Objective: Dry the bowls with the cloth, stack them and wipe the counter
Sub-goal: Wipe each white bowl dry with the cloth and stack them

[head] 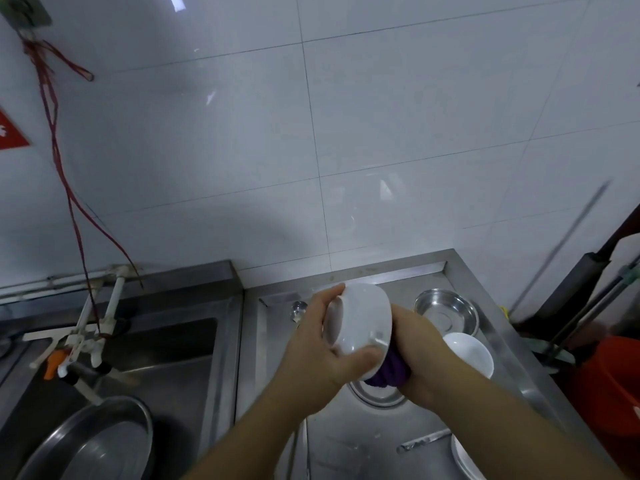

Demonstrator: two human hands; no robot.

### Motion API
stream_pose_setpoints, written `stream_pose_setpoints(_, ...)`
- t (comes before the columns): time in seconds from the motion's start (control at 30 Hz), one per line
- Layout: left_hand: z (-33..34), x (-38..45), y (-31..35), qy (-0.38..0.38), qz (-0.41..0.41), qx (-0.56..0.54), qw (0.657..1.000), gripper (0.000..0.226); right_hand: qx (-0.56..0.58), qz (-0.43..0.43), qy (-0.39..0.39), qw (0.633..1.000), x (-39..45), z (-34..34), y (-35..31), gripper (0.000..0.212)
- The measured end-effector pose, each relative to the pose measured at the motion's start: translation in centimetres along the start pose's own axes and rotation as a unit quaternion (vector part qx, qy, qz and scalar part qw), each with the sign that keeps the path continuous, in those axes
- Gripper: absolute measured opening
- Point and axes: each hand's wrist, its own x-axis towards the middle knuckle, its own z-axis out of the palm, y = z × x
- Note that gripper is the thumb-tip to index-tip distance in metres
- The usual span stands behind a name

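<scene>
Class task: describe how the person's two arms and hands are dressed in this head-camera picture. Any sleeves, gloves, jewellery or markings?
Both forearms are bare up to the bottom edge of the picture, with no sleeve in sight. The left hand and the right hand wear no gloves. No ring, watch, bracelet or marking shows on the parts in view.

— What's in the middle of the frame?
— The left hand (320, 344) grips a white bowl (360, 318) tipped on its side, foot toward the left. The right hand (420, 351) presses a purple cloth (389, 370) into its mouth.
— And around them?
— On the steel counter (363, 434), right of centre, stands a second white bowl (469, 353); above it in the frame, a steel dish (446, 310). A white plate (464, 459) shows at the bottom edge. At lower left, a sink (166, 355) with a large metal basin (93, 441). An orange bucket (613, 382) sits far right.
</scene>
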Motion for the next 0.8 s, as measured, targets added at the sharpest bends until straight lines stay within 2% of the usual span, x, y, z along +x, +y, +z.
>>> stream_pose_setpoints(0.07,-0.5,0.4,-0.2,-0.026,0.026,0.035,0.999,0.090,0.091,0.031,-0.022,0.995,0.1,-0.8,-0.1,0.039)
stream_pose_setpoints(0.17,-1.2,1.2,-0.4,-0.053,0.036,0.072,0.995,0.099,0.129,0.019,-0.053,0.990,0.3,-1.3,0.0,0.073)
stream_pose_setpoints(0.27,-1.2,1.3,-0.3,-0.063,0.034,0.112,0.991,0.102,0.138,0.017,-0.074,0.988,0.5,-1.4,0.4,0.069)
stream_pose_setpoints(0.33,-0.8,1.3,-0.1,-0.059,0.017,0.102,0.993,0.098,0.159,0.015,-0.072,0.984,0.7,-1.5,1.0,0.063)
stream_pose_setpoints(0.43,-0.2,1.1,-0.4,-0.024,-0.088,-0.031,0.995,0.072,0.180,-0.007,-0.050,0.982,0.8,-1.7,1.3,0.050)
stream_pose_setpoints(0.53,-0.2,0.8,-1.7,-0.006,-0.267,-0.225,0.937,0.068,0.194,-0.025,-0.026,0.980,1.1,-2.4,1.4,0.057)
stream_pose_setpoints(0.63,-0.3,-0.1,-1.6,-0.008,-0.286,-0.345,0.894,0.048,0.183,-0.030,-0.021,0.982,1.3,-2.7,1.7,0.060)
stream_pose_setpoints(0.73,-0.1,-0.4,-1.3,0.007,-0.281,-0.453,0.846,0.040,0.178,-0.033,-0.025,0.983,1.3,-3.1,2.3,0.055)
stream_pose_setpoints(0.8,0.0,-0.5,-1.1,0.018,-0.265,-0.488,0.831,0.039,0.174,-0.038,-0.023,0.984,1.3,-3.3,2.7,0.053)
